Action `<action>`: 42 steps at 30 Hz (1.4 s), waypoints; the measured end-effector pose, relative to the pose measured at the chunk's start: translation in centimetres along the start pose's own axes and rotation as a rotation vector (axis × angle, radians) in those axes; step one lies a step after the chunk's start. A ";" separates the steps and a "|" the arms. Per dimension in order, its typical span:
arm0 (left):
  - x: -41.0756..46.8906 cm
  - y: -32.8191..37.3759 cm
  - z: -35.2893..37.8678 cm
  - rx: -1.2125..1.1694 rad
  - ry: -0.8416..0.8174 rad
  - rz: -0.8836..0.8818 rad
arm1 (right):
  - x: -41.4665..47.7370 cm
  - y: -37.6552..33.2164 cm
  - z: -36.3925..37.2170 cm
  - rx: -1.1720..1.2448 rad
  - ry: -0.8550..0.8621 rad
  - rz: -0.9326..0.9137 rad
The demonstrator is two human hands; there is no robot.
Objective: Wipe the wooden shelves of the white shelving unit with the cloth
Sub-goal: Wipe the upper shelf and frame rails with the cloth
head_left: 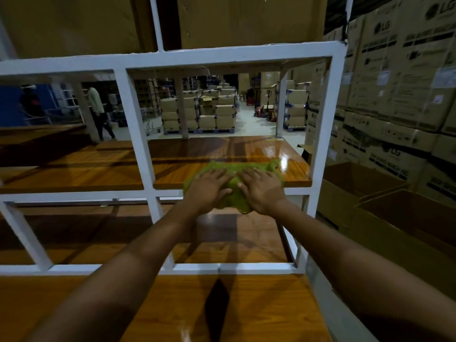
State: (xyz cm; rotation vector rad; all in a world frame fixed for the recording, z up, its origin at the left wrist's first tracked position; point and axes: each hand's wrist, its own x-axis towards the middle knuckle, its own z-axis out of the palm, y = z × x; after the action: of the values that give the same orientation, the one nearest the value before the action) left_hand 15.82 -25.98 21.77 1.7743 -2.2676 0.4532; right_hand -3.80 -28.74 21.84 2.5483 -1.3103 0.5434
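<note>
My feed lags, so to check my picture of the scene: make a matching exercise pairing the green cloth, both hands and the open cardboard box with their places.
1. crumpled green cloth
2. left hand
3. right hand
4. open brown cardboard box

A. right of the white metal shelving unit, outside it
B. pressing the cloth's left part
C. at the front edge of the glossy wooden shelf
D. pressing the cloth's right part

Pairs: 1-C, 2-B, 3-D, 4-A

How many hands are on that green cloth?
2: the left hand on the left of the cloth, the right hand beside it. None seems hidden.
</note>
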 end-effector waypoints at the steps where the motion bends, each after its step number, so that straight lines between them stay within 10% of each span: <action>1: -0.5 -0.2 -0.2 0.016 -0.005 -0.010 | -0.3 0.2 0.1 -0.032 -0.010 -0.046; 24: -3.2 -10.2 -2.5 -0.041 -0.085 -0.009 | 6.8 -9.3 1.0 0.070 -0.152 0.050; 42: -6.9 -9.5 -4.3 -0.338 0.094 0.160 | 0.9 -11.5 -1.9 0.139 0.124 0.271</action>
State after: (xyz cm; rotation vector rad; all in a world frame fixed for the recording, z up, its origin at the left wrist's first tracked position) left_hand 26.65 -20.26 24.19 1.3875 -2.2681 0.1618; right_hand 5.69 -22.09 23.60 2.4094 -1.6345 0.8582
